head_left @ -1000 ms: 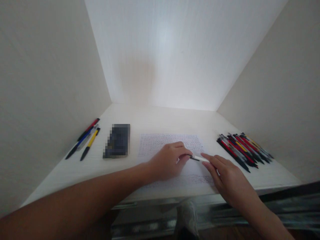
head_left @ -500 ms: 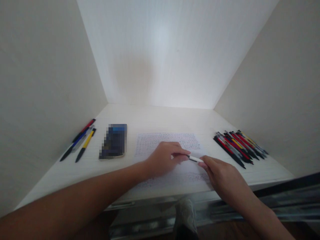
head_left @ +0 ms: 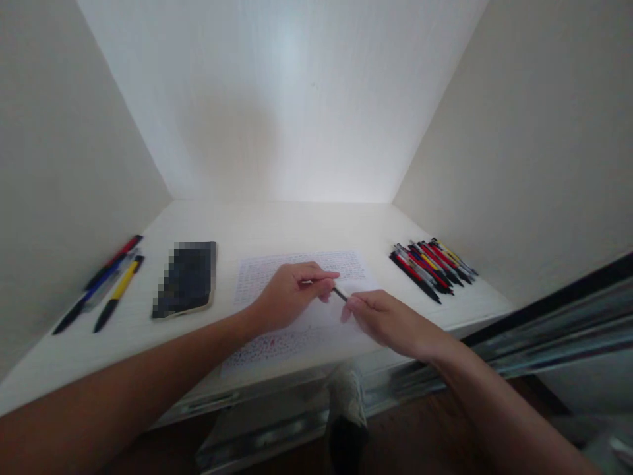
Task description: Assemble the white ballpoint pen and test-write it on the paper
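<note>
A dark phone lies on the pale counter between four pens at left and a bigger bundle of pens at right.

Bare desk between phone and pen pile.

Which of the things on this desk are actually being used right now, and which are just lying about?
In use:
- pen, held at either end by the left hand and the right hand
- written sheet, under both hands

Lying about:
- bunch of pens, on the right
- few pens, on the left
- dark phone, beside the sheet
</note>
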A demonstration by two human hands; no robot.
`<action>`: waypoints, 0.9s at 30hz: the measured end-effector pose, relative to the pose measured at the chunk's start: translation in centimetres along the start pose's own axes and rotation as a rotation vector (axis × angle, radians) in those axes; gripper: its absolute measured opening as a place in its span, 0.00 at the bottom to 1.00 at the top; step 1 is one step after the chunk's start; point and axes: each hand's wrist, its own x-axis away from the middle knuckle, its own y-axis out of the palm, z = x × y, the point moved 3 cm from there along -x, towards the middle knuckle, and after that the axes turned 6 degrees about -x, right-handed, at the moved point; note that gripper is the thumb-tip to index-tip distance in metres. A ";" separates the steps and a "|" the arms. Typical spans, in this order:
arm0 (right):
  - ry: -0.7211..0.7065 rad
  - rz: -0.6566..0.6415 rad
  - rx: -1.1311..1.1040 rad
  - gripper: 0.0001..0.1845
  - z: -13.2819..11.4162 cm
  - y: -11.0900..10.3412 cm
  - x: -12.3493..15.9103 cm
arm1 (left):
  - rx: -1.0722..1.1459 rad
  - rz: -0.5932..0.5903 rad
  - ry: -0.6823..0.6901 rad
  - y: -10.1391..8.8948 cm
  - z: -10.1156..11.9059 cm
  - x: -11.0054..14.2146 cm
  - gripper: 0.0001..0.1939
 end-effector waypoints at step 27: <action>0.217 0.045 -0.765 0.09 0.1 2.2 -1.1 | 0.207 0.133 -0.324 0.6 0.1 0.0 0.08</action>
